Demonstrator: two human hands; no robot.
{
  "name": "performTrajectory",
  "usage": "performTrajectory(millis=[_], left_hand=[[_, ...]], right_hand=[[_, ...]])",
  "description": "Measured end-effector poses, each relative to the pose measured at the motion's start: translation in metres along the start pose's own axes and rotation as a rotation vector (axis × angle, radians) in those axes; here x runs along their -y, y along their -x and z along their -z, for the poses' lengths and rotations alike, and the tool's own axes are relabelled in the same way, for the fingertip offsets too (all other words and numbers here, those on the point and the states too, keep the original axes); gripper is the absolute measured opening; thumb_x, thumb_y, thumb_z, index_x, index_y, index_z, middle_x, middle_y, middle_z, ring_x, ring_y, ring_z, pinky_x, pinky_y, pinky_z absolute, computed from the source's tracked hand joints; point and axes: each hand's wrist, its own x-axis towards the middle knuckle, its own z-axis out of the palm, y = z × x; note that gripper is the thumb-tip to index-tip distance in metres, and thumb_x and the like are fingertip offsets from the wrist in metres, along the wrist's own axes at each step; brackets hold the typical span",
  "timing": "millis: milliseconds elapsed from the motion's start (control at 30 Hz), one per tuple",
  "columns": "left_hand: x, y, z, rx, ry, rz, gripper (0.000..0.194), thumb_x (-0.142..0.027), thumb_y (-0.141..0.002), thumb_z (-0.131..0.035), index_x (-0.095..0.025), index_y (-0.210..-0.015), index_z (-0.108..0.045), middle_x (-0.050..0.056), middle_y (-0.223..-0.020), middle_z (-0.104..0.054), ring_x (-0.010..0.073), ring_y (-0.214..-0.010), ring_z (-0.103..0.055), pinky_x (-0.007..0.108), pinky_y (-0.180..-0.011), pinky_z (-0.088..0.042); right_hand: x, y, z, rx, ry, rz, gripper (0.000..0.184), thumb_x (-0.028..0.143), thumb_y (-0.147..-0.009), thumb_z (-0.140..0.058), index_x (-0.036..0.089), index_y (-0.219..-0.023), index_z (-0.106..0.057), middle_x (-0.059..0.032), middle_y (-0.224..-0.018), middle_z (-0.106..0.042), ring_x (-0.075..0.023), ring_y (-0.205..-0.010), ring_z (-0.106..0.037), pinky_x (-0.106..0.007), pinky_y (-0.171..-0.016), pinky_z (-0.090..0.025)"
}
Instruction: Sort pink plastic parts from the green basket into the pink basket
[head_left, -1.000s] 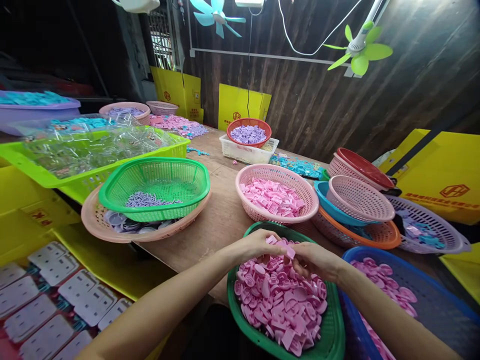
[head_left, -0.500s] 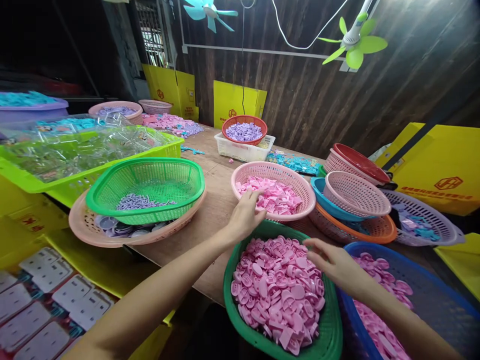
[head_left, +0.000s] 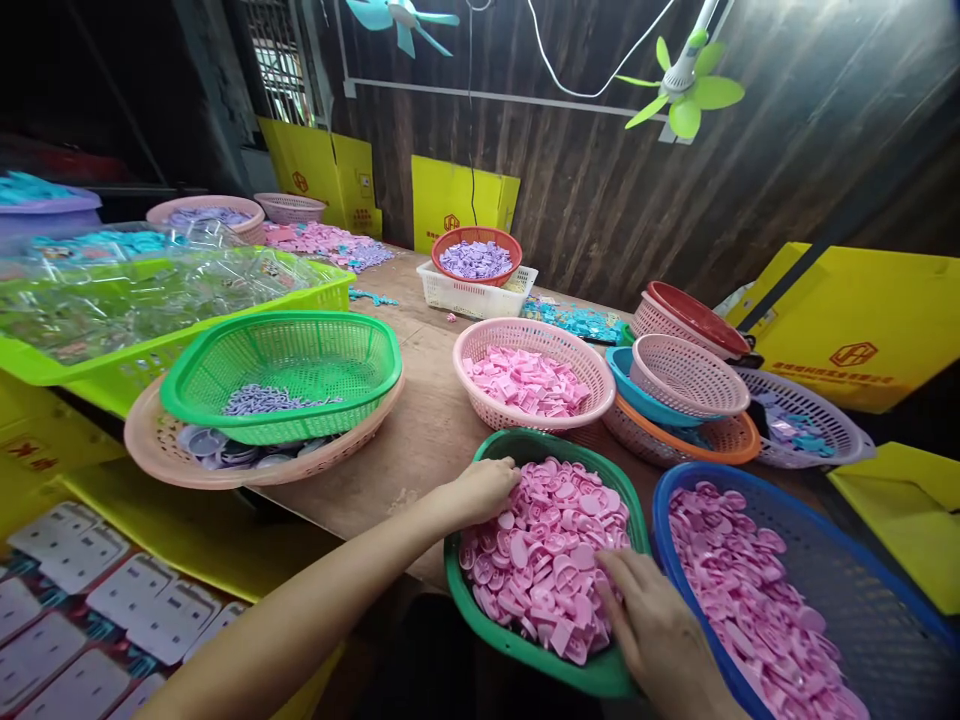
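A dark green basket (head_left: 544, 660) full of small pink plastic pieces (head_left: 555, 560), many oval, stands at the near edge in front of me. My left hand (head_left: 487, 490) reaches over its left rim; the fingers curl down at the pieces, and their tips are partly hidden. On the opposite side, my right hand (head_left: 652, 620) rests over the pieces, its fingers apart and slightly bent. Just beyond is a pink basket (head_left: 480, 405) holding flat, angular pink pieces (head_left: 525, 380). More rounded pink pieces (head_left: 750, 590) lie in the blue basket (head_left: 855, 530) to the right.
A bright green basket (head_left: 352, 390) sits in a peach basket (head_left: 150, 450) at left, near a lime crate (head_left: 150, 370) of clear packaging. Stacked baskets (head_left: 690, 375) stand at right. Beyond, a red basket (head_left: 480, 280) of purple pieces rests on a white basket (head_left: 472, 295).
My left hand has moved from the pink basket back to the dark green basket's left side. My right hand has come nearer, down onto the pieces. The view has shifted slightly.
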Motion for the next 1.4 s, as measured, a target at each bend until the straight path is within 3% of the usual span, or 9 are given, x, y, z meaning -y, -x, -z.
performTrajectory(millis=[167, 333, 467, 633, 800, 967, 1033, 1200, 1400], left_hand=[[0.003, 0.009, 0.002, -0.057, 0.066, 0.055, 0.024, -0.023, -0.081, -0.039, -0.015, -0.085, -0.062, 0.01, -0.085, -0.056, 0.0202, -0.074, -0.055, 0.031, -0.07, -0.043], [-0.012, 0.011, 0.006, -0.183, 0.117, 0.051, 0.039, -0.031, -0.077, -0.051, -0.018, -0.114, -0.051, 0.011, -0.107, -0.05, 0.0251, -0.098, -0.047, 0.037, -0.085, -0.039], [-0.046, 0.02, 0.004, -0.126, 0.294, -0.233, 0.067, -0.048, -0.068, -0.061, -0.029, -0.128, -0.038, 0.01, -0.134, -0.031, 0.0313, -0.122, -0.028, 0.046, -0.097, -0.028], [-0.071, 0.024, -0.011, 0.086, 0.264, -0.533, 0.048, -0.047, -0.071, -0.058, -0.03, -0.116, -0.052, 0.006, -0.133, -0.037, 0.0318, -0.126, -0.025, 0.049, -0.1, -0.022], [-0.043, 0.023, -0.005, -0.014, 0.143, -0.33, 0.025, -0.027, -0.073, -0.057, -0.024, -0.097, -0.06, 0.008, -0.115, -0.051, 0.0264, -0.112, -0.042, 0.042, -0.098, -0.028], [-0.017, 0.036, -0.001, -0.095, 0.062, -0.129, 0.028, -0.015, -0.07, -0.054, -0.022, -0.096, -0.06, 0.008, -0.127, -0.042, 0.0306, -0.123, -0.029, 0.049, -0.101, -0.021], [-0.016, 0.041, -0.002, -0.145, 0.054, -0.049, 0.042, -0.012, -0.069, -0.052, -0.02, -0.11, -0.052, 0.01, -0.132, -0.035, 0.0309, -0.126, -0.023, 0.049, -0.101, -0.021], [-0.028, 0.036, -0.004, -0.227, 0.161, 0.033, 0.057, -0.005, -0.068, -0.045, -0.019, -0.122, -0.038, 0.01, -0.117, -0.046, 0.0225, -0.112, -0.04, 0.039, -0.096, -0.032], [-0.039, 0.025, -0.001, -0.28, 0.422, 0.091, 0.045, -0.01, -0.071, -0.046, -0.019, -0.114, -0.046, 0.006, -0.099, -0.053, 0.019, -0.092, -0.051, 0.034, -0.085, -0.04]], right_hand=[[-0.048, 0.018, -0.012, -0.12, 0.161, 0.018, 0.027, 0.021, -0.086, -0.043, 0.023, -0.112, -0.05, -0.009, -0.099, -0.059, -0.0252, -0.091, -0.054, -0.041, -0.082, -0.043], [-0.071, 0.032, -0.004, -0.169, 0.166, -0.043, 0.023, 0.024, -0.086, -0.043, 0.02, -0.107, -0.051, -0.0095, -0.094, -0.058, -0.0248, -0.088, -0.054, -0.039, -0.078, -0.043], [-0.075, 0.024, 0.007, -0.204, 0.148, -0.121, 0.021, 0.023, -0.087, -0.041, 0.018, -0.104, -0.052, -0.0096, -0.093, -0.057, -0.0242, -0.089, -0.053, -0.038, -0.081, -0.041], [-0.058, -0.013, 0.019, -0.061, 0.098, -0.068, 0.024, 0.024, -0.083, -0.048, 0.02, -0.105, -0.054, -0.0093, -0.102, -0.056, -0.0242, -0.096, -0.051, -0.038, -0.082, -0.04], [-0.043, -0.038, 0.008, 0.154, 0.04, 0.061, 0.039, 0.023, -0.071, -0.062, 0.026, -0.11, -0.055, -0.0072, -0.114, -0.053, -0.0251, -0.104, -0.048, -0.04, -0.086, -0.037], [-0.035, -0.049, 0.005, 0.086, -0.091, 0.02, 0.039, 0.019, -0.075, -0.054, 0.023, -0.114, -0.052, -0.0073, -0.114, -0.052, -0.022, -0.102, -0.05, -0.036, -0.086, -0.038], [-0.031, -0.047, 0.011, 0.102, -0.161, 0.013, 0.024, 0.021, -0.079, -0.051, 0.023, -0.102, -0.058, -0.0058, -0.102, -0.057, -0.0204, -0.093, -0.054, -0.033, -0.08, -0.04], [-0.01, -0.025, 0.016, 0.439, -0.252, 0.019, 0.013, 0.036, -0.075, -0.059, 0.025, -0.081, -0.061, 0.0004, -0.073, -0.061, -0.0163, -0.066, -0.055, -0.025, -0.058, -0.039], [0.004, -0.018, 0.0, 0.357, -0.237, 0.017, 0.023, 0.019, -0.06, -0.067, 0.021, -0.08, -0.055, -0.0011, -0.083, -0.058, -0.0168, -0.071, -0.051, -0.025, -0.061, -0.037]])
